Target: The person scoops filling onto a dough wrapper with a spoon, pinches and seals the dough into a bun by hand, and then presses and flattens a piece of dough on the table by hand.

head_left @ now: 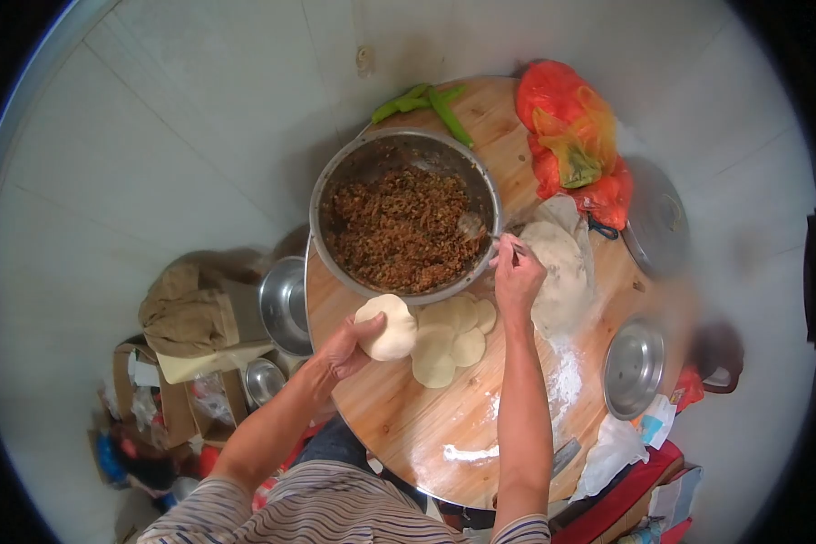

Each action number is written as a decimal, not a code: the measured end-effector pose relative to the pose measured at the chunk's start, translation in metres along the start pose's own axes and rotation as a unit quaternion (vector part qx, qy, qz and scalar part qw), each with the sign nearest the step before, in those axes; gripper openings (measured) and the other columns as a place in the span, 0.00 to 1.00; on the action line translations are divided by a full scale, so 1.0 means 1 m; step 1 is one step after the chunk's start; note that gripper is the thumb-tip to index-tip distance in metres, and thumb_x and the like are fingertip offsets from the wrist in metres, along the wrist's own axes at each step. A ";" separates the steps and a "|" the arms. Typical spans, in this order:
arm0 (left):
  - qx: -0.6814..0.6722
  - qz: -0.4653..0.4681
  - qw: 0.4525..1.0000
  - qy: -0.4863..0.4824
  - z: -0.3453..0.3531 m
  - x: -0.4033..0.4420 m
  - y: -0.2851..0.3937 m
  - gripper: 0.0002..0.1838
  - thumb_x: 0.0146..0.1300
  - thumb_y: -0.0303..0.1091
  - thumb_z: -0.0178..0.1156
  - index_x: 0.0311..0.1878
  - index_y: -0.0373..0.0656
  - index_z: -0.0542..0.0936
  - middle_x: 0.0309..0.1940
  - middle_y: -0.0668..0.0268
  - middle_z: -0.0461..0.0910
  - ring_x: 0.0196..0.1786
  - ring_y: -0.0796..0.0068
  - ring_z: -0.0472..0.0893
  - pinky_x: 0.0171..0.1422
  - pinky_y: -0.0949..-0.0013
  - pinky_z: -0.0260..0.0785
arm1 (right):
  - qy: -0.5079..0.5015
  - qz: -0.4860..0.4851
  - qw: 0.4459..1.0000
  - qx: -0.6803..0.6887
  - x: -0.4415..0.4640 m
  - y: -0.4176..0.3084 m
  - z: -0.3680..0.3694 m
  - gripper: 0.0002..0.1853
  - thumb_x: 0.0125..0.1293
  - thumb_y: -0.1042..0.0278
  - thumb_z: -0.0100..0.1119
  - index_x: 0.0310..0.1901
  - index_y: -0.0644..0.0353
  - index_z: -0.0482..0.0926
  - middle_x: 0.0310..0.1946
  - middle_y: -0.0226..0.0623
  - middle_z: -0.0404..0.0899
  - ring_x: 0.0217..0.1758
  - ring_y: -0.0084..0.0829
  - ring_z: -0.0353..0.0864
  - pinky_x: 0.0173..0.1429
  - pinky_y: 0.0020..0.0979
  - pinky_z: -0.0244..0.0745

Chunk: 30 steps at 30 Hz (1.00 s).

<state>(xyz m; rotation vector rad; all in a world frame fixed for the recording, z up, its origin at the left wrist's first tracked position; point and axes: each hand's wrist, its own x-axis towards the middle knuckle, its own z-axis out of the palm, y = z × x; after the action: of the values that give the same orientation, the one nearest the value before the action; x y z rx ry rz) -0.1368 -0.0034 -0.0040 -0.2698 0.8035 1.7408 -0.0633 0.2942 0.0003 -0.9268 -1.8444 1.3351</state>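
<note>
Striped short-sleeved shirt (326, 503), dark blue trousers (335, 444).

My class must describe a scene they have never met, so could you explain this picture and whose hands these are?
There is no machine here: a person works bare-handed, and the single picture comes from a camera on their head, looking forward and down. On the wooden table stands a large metal bowl of brown, chopped mixture. Near it lie flat dough rounds, white flour, green vegetables and a red plastic bag. The left hand holds a pale dough piece; the right hand grips a spoon dipping into the mixture.
</note>
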 end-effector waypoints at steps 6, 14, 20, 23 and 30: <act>-0.009 0.020 0.999 -0.029 0.013 0.005 0.008 0.30 0.71 0.32 0.69 0.73 0.39 0.71 0.66 0.58 0.80 0.69 0.59 0.81 0.78 0.49 0.73 | -0.020 -0.286 0.917 -0.278 0.010 -0.004 0.004 0.08 0.73 0.69 0.61 0.45 0.63 0.87 0.37 0.48 0.86 0.40 0.50 0.87 0.45 0.43 0.83; 0.056 0.036 0.998 0.018 0.027 0.014 0.016 0.32 0.69 0.26 0.68 0.74 0.37 0.70 0.67 0.57 0.79 0.68 0.58 0.80 0.77 0.50 0.73 | -0.134 -0.227 0.919 -0.293 -0.022 0.004 0.019 0.11 0.74 0.69 0.54 0.38 0.62 0.85 0.31 0.51 0.84 0.39 0.56 0.85 0.44 0.49 0.81; 0.035 0.032 0.998 0.034 0.034 0.013 0.027 0.30 0.71 0.25 0.66 0.74 0.37 0.70 0.67 0.57 0.79 0.70 0.59 0.80 0.80 0.51 0.71 | -0.138 -0.006 0.980 -0.146 -0.029 -0.013 0.009 0.16 0.76 0.66 0.55 0.35 0.70 0.85 0.31 0.52 0.88 0.31 0.43 0.91 0.36 0.40 0.84; 0.041 0.053 0.997 0.029 0.020 0.023 0.025 0.30 0.71 0.23 0.65 0.74 0.36 0.69 0.68 0.56 0.78 0.71 0.59 0.79 0.81 0.52 0.69 | -0.123 0.115 0.984 -0.050 -0.031 -0.006 0.003 0.17 0.76 0.65 0.58 0.42 0.76 0.86 0.32 0.45 0.90 0.30 0.30 0.91 0.33 0.29 0.85; 0.079 0.081 0.993 0.025 0.019 0.023 0.027 0.31 0.71 0.19 0.62 0.76 0.37 0.68 0.70 0.55 0.77 0.72 0.58 0.78 0.82 0.53 0.69 | -0.124 0.208 0.965 0.094 -0.035 -0.001 0.006 0.20 0.76 0.63 0.60 0.48 0.79 0.83 0.35 0.51 0.89 0.33 0.36 0.92 0.35 0.29 0.87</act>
<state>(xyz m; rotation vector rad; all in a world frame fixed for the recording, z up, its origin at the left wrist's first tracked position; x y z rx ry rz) -0.1653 0.0229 0.0070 -0.1444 1.0186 1.8146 -0.0497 0.2616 -0.0041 -1.1272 -1.7170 1.9254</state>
